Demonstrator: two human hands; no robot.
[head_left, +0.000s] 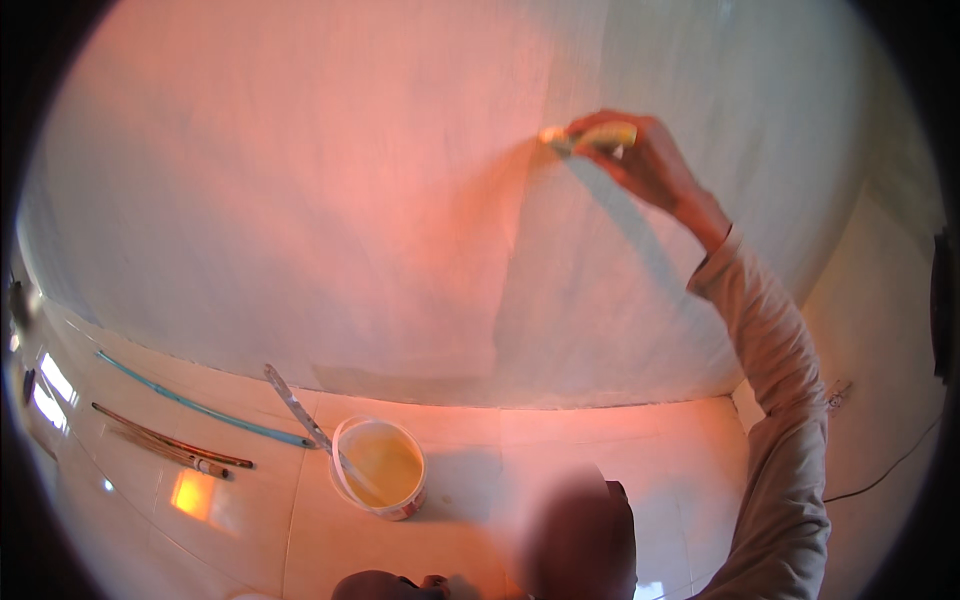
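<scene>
Nearest, at the lower edge, sit a blurred dark shape (590,540), too smeared to identify, and a smaller dark rounded shape (382,586). The left hand is out of view, so its state cannot be told. A wrinkled, pale cloth sleeve (785,420) rises along the right side, clear of the bucket and sticks.

Further on, the round white plastic bucket (422,485) stands on the floor (690,440), its rim open upward around a smooth yellowish liquid (388,468). A slim stirring stick (293,402) slants out over its left rim. To the left lie a blue rod (200,402), its right end just beside the bucket, and two thin brownish sticks (180,445), near each other. Glossy tile, ruled by thin seams, runs right from the bucket to the corner.

Beyond, the wall (300,200) meets the tile along a bowed edge; its matte, streaky face shows a darker area right of a near-vertical border. High there, well apart from the bucket, the right hand (655,165) grips a small yellowish tool (612,134), its tip at the wall near that border; contact is unclear.
</scene>
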